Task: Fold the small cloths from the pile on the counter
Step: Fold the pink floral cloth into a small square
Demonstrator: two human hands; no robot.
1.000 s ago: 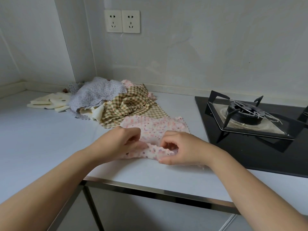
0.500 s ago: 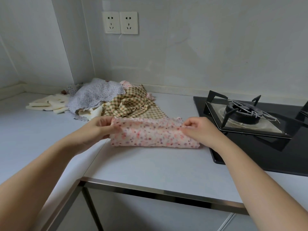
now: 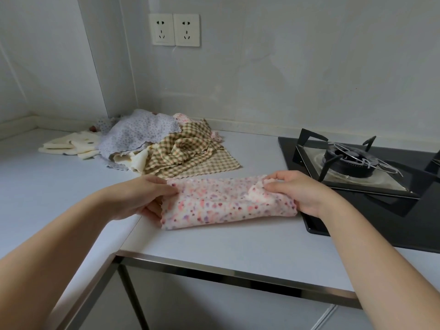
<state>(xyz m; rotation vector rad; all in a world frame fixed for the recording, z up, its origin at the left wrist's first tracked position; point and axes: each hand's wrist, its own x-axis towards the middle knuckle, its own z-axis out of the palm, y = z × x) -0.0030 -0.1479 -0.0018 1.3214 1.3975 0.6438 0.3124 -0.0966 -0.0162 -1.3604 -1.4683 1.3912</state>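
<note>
Pink dotted cloth (image 3: 226,207) on counter (image 3: 238,244) — left hand (image 3: 142,196), grip pinched on one end; right hand (image 3: 301,191), the other

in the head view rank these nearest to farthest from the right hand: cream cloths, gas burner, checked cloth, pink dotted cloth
1. pink dotted cloth: its right end is pinched in the right hand.
2. gas burner: just behind, to the right.
3. checked cloth: behind, to the left.
4. cream cloths: far left, near the corner.
</note>
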